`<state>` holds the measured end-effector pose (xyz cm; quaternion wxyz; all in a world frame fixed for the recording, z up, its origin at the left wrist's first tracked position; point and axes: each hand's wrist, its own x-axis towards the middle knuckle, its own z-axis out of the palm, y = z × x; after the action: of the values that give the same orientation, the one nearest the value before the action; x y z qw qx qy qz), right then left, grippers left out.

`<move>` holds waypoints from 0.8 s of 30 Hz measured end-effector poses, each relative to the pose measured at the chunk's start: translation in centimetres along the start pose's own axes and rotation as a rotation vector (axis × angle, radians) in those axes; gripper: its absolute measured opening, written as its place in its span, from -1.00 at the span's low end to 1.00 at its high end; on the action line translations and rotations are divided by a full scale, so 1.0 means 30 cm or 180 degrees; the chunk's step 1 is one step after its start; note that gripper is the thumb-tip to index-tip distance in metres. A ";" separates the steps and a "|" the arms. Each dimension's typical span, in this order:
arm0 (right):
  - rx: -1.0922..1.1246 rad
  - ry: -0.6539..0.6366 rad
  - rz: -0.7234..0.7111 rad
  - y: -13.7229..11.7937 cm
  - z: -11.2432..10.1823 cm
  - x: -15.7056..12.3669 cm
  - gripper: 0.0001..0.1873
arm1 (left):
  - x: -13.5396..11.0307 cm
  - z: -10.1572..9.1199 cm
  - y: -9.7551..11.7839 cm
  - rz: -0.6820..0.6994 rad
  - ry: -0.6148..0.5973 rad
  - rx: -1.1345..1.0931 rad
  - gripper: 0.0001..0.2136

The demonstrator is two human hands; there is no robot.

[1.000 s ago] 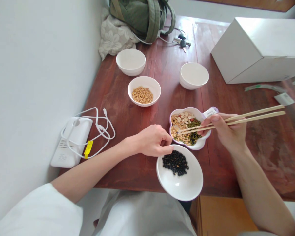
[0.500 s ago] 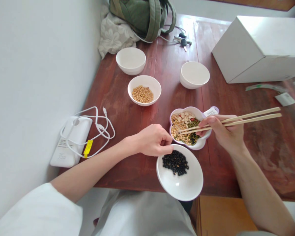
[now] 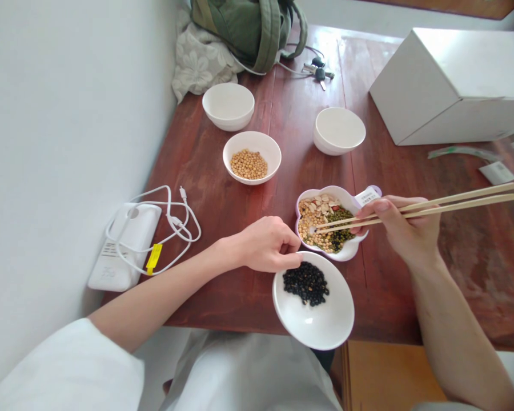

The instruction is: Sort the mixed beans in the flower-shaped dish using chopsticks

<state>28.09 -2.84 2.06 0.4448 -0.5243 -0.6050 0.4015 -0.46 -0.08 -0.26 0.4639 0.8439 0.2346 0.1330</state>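
Near right on the wooden table (image 3: 389,297), right hand (image 3: 405,228) clamps wooden chopsticks (image 3: 454,204), long axis slanting left, tips over mixed beans (image 3: 321,225) in a scalloped white dish (image 3: 349,255). Left hand (image 3: 268,245), curled, contents hidden, sits nearer the black beans (image 3: 306,283) at a white bowl (image 3: 312,331). Dish label (image 3: 367,196) unreadable.

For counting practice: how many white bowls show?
5: two empty round white bowls at the back, one of yellow soybeans between them, one of black beans at the table edge, one scalloped with mixed beans.
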 end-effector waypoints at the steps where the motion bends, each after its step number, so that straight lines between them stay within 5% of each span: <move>1: 0.0001 -0.0001 0.0022 -0.003 -0.004 0.001 -0.71 | 0.000 0.000 0.000 -0.0007 -0.0004 0.0002 -0.72; 24: -0.0204 -0.0125 0.0096 -0.006 -0.006 0.006 -0.67 | 0.000 -0.004 0.003 0.0012 -0.0017 -0.0001 -0.72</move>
<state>28.22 -2.67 2.30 0.4096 -0.5394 -0.6183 0.3988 -0.48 -0.03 -0.14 0.4643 0.8446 0.2318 0.1316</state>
